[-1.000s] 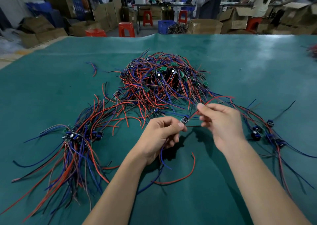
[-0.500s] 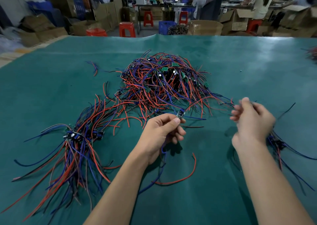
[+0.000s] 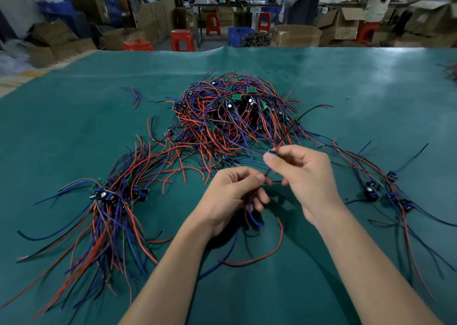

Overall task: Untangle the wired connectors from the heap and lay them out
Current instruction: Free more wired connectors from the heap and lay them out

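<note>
**Two hands pinch wires just in front of the heap**

The heap (image 3: 235,119) of red, blue and black wired connectors lies on the green table (image 3: 74,126), and I use it as the landmark. Small green boards and dark parts show among its wires.

Just in front of the heap, on its near side, both hands meet above the table. The left hand (image 3: 230,196) has its fingers curled, and its thumb and forefinger pinch a thin wire; a blue wire (image 3: 251,212) hangs down from this hand. The right hand (image 3: 304,176) is just beside it, a little closer to the heap, and its thumb and forefinger pinch wires that run up into the heap. If a connector sits between the fingers, I cannot tell, because this part is blurred.

Below the hands, further from the heap, a loose red wire (image 3: 267,255) curves on the table.

To the near left of the heap lies a laid-out bundle (image 3: 111,201) of connectors with long wires. To the near right of the heap lies a smaller group (image 3: 385,191), with dark blue parts.
</note>
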Available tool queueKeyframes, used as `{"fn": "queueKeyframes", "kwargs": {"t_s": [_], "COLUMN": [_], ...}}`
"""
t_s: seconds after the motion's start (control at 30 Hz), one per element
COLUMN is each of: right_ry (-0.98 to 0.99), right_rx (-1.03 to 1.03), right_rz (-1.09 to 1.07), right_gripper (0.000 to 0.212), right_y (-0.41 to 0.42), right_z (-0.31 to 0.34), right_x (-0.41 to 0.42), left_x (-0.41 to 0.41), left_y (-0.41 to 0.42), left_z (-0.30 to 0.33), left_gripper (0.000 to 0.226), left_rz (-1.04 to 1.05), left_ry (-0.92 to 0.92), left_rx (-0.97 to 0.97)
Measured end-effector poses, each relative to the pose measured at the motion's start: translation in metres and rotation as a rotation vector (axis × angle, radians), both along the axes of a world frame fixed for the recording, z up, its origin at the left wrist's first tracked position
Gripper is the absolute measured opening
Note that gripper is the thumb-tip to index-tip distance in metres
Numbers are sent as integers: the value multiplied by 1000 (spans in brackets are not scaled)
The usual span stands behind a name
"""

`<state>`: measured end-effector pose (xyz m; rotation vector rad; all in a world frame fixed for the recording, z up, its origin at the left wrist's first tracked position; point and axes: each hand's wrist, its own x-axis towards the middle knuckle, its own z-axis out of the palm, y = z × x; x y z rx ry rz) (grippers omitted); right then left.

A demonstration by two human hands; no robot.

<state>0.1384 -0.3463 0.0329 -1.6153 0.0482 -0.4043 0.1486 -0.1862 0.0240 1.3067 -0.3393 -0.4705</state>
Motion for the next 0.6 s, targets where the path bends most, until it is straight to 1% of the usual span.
{"fn": "queueKeyframes", "kwargs": {"t_s": [0.17,0.27,0.33,0.47,0.53,0.6], "right_ry": [-18,-48,-57,-81,-90,-90], "right_rx": [112,208,322,624,682,676], "right_rz": [-267,-368,-408,-527,-550,-469], "right_gripper": [14,13,14,23,23,22], "right_y": [-21,-34,-42,-58,-60,-45], "right_z": [7,12,16,29,39,50], "right_x": [4,4,3,-5,-10,-13], "left_x": [-2,-2,-2,-1,1,2], "left_y": [1,2,1,1,0,-1], "left_z": [1,0,0,-1,-1,-1], "left_gripper": [17,18,18,22,22,22], "left_rz": [-53,-76,-82,-32,12,33], "left_ry": [-26,-18,-19,-17,1,7], "left_rx": [52,61,69,67,29,11]}}
